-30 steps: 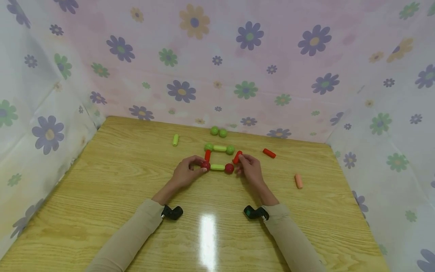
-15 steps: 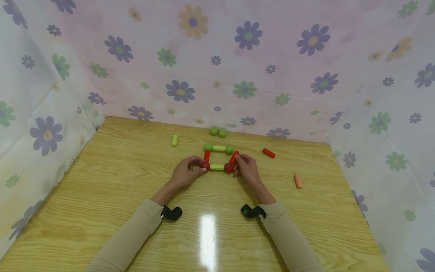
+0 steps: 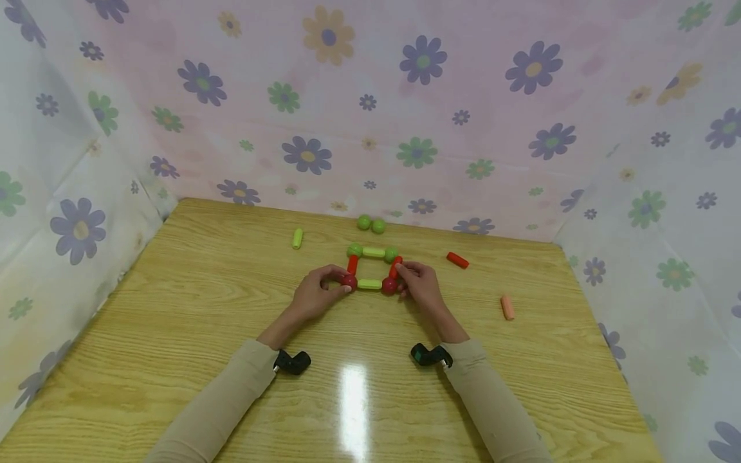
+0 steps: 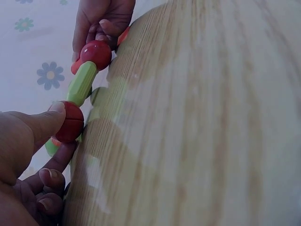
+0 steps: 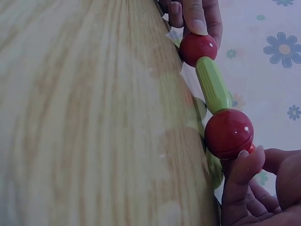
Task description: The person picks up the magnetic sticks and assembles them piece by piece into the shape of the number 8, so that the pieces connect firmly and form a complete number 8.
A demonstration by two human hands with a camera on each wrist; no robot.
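Balls and short rods form a four-sided frame on the table. My left hand [image 3: 315, 294] pinches the near-left red ball [image 4: 70, 123] between thumb and fingers. From it a yellow-green rod [image 5: 213, 84] runs to the near-right red ball [image 5: 229, 133]. My right hand [image 3: 422, 287] holds a red rod [image 3: 396, 267] on the right side, between that red ball and a green ball [image 3: 392, 254]; in the right wrist view its thumb lies right at the red ball. Another red rod [image 3: 352, 265] makes the left side, up to a second green ball [image 3: 355, 250]. A yellow rod [image 3: 373, 253] joins the green balls.
Two loose green balls [image 3: 371, 224] lie behind the frame, near the patterned cloth [image 3: 370, 116]. A yellow-green rod [image 3: 298, 238] lies at the back left. To the right are a loose red rod [image 3: 457, 260] and an orange rod [image 3: 507, 307] on the wooden table [image 3: 231, 257].
My right hand has moved the red rod left onto the near-right red ball, then swung its far end in to the green ball. The left hand stays on its red ball.
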